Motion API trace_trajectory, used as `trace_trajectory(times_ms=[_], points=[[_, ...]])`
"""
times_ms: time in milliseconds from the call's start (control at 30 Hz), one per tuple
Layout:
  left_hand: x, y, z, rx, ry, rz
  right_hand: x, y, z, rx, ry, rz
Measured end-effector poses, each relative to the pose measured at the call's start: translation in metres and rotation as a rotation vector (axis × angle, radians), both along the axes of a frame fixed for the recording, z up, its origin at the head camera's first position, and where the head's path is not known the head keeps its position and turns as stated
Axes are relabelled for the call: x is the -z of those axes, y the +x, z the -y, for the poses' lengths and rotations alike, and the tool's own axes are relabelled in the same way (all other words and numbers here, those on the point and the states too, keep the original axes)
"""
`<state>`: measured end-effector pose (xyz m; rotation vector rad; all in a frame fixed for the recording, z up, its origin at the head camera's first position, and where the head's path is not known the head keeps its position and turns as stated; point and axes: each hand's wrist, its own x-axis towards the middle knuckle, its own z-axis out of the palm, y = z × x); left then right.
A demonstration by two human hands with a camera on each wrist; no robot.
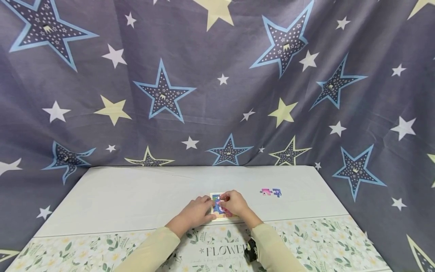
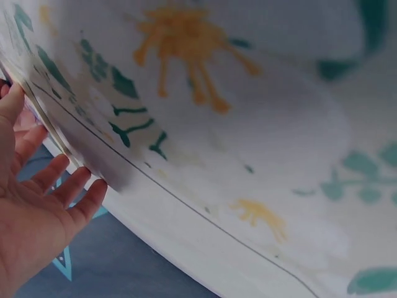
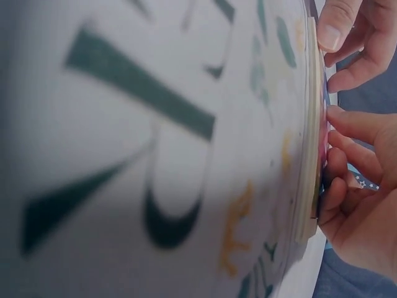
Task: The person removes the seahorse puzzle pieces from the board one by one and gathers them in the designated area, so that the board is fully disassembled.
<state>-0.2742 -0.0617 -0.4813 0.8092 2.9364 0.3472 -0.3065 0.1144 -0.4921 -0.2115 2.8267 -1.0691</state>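
A small jigsaw puzzle in a pale frame lies on the white table, with blue, pink and sandy colours showing. My left hand rests against its left side, fingers spread and fairly straight; the left wrist view shows that hand at the frame's edge. Over the upper part of the puzzle, my right hand pinches a small reddish puzzle piece between thumb and forefinger, mostly hidden by the fingers. In the right wrist view the right hand's fingertips are right at the puzzle's surface.
Two loose puzzle pieces lie right of the puzzle, a pink one touching or near a blue one. A flowered cloth with lettering covers the table's near part. A grey star-patterned curtain hangs behind the white tabletop.
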Motion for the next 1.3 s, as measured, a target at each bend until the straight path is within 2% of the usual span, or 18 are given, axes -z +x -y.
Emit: trace_trajectory(times_ms=[300, 600, 1300], points=[[0.0021, 0.0019, 0.0016, 0.007, -0.035, -0.064, -0.0026, 0.0018, 0.0028, 0.023, -0.006, 0.004], [0.0030, 0.0003, 0.0045, -0.001, -0.003, -0.060, -0.0026, 0.0026, 0.0025, 0.014, -0.004, -0.008], [0.0046, -0.0028, 0.0044, -0.006, 0.025, -0.049, -0.0027, 0.0000, 0.0050, 0.067, -0.013, 0.036]])
